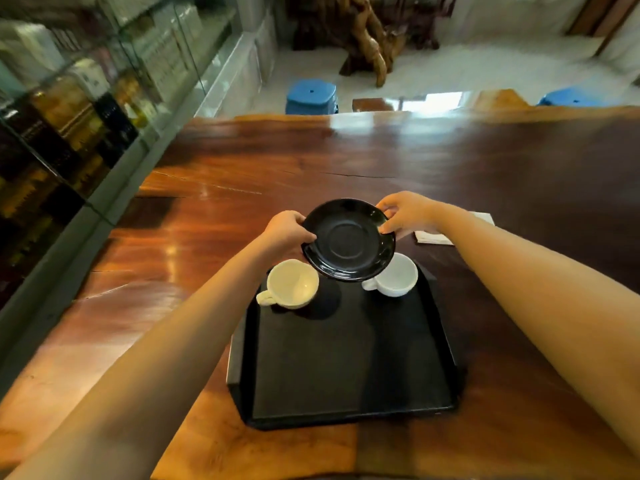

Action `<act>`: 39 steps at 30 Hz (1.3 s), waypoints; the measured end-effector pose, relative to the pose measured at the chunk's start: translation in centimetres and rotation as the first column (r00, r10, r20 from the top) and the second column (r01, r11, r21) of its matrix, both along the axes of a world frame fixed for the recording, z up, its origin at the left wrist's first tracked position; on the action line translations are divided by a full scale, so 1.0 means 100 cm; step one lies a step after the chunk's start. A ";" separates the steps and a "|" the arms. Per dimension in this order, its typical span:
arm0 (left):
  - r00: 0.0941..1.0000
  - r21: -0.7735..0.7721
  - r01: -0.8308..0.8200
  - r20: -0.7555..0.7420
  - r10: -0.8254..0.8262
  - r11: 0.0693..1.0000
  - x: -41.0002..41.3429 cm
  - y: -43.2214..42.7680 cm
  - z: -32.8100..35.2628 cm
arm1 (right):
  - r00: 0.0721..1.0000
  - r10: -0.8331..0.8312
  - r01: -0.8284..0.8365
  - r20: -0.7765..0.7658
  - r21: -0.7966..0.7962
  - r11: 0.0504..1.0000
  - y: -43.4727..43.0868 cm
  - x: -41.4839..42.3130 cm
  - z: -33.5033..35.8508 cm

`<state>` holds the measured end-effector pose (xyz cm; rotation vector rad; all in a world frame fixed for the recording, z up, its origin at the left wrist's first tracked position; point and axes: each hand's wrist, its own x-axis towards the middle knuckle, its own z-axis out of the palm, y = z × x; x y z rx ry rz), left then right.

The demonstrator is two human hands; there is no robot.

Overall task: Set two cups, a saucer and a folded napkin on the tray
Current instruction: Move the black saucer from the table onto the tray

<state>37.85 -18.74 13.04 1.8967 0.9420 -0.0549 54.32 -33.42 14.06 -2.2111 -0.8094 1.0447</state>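
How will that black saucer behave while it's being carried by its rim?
The saucer looks glossy, so it is probably slick under the left hand and right hand. It seems rigid ceramic, likely to chip if dropped. Tilted above the cups, it could slide out.

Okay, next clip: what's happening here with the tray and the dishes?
A person is loading a black tray on a wooden table. Both hands, left hand and right hand, hold a black saucer by its rim above the tray's far end. A cream cup and a white cup already sit on the tray. The folded napkin lies on the table, behind the right wrist.
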 end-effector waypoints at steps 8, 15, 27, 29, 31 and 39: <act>1.000 -0.171 0.024 0.015 -0.022 0.985 -0.011 -0.078 -0.014 | 0.992 -0.082 0.081 -0.100 -0.010 0.997 -0.092 -0.018 -0.015; 0.999 -0.220 0.029 -0.030 -0.037 0.975 -0.025 -0.122 -0.061 | 0.978 -0.149 0.143 -0.147 -0.050 0.989 -0.139 -0.037 -0.059; 0.980 -0.165 -0.028 -0.197 -0.005 0.986 -0.035 -0.143 -0.156 | 0.966 -0.243 0.225 -0.088 -0.179 0.958 -0.155 -0.068 -0.144; 0.971 -0.153 -0.016 -0.236 -0.021 0.988 -0.034 -0.144 -0.164 | 0.974 -0.226 0.217 -0.025 -0.195 0.957 -0.153 -0.067 -0.151; 0.963 -0.145 0.003 -0.266 -0.042 0.989 -0.031 -0.145 -0.169 | 0.980 -0.195 0.199 0.040 -0.228 0.953 -0.149 -0.066 -0.151; 0.927 -0.044 0.136 -0.347 -0.142 0.990 -0.019 -0.147 -0.167 | 0.999 -0.006 0.029 0.053 -0.462 0.886 -0.132 -0.058 -0.146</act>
